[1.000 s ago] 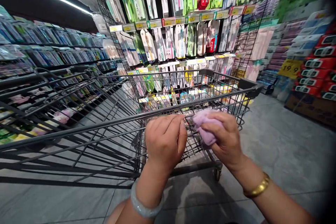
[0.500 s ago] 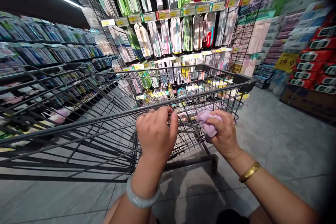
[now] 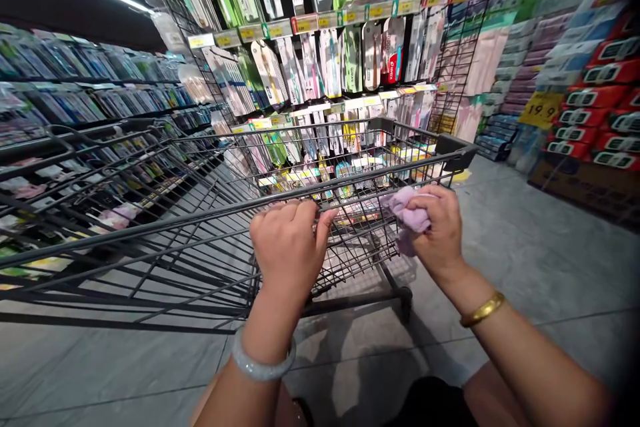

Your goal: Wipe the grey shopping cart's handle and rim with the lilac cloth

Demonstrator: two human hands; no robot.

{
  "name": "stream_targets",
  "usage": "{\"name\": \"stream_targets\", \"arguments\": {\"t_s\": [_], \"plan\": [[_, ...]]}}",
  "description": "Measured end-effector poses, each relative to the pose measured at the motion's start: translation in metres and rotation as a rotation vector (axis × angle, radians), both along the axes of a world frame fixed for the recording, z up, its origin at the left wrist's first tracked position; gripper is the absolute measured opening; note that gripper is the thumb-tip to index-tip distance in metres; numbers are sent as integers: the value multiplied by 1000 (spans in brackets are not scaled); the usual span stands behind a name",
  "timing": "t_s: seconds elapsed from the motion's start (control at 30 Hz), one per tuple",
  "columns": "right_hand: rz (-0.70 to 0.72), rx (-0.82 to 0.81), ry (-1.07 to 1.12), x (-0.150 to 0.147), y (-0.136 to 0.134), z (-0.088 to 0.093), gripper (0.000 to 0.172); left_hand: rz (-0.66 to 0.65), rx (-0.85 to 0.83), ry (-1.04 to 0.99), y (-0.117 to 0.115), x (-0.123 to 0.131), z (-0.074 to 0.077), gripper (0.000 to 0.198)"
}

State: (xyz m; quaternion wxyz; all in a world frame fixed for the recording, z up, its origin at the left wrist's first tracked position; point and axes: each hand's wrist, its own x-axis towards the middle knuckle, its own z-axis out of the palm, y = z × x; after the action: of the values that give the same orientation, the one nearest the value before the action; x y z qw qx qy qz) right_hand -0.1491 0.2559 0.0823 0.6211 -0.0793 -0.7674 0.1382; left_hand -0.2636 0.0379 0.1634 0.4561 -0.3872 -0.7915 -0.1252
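A shop aisle with a grey tiled floor [image 3: 525,267] is seen. Nearest, the left hand [image 3: 287,247] is closed around the rear top bar [image 3: 175,225] of a wire shopping cart [image 3: 453,147]. Just beside it, a crumpled lilac cloth [image 3: 411,213] is gripped in the right hand [image 3: 443,233] and pressed against the same bar. Beyond the cart, toothbrush packs [image 3: 345,60] are hung on racks, and red boxes [image 3: 610,107] are stacked at the right.

Saw only a scrap of the purple cloth [image 3: 411,215] inside the right hand [image 3: 440,230]. Couldn't see the cart rail [image 3: 200,217] under the left hand [image 3: 287,247], nor its end past the left edge. Couldn't read blurred packs on the left shelves [image 3: 75,100].
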Motion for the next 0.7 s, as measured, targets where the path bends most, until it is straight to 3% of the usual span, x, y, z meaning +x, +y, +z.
{"name": "stream_targets", "arguments": {"t_s": [0.13,0.33,0.57,0.7], "plan": [[35,44,-147,-4,-25,-7,16,8,-4,36,-1,-1,-2,39],[159,314,-116,0,-53,7,28,14,15,60,1,-3,-1,38],[151,345,-239,-19,-67,-16,23,7,-12,69,1,-4,0,37],[259,423,-226,-18,-80,-9,18,33,-29,51,3,-3,0,35]]}}
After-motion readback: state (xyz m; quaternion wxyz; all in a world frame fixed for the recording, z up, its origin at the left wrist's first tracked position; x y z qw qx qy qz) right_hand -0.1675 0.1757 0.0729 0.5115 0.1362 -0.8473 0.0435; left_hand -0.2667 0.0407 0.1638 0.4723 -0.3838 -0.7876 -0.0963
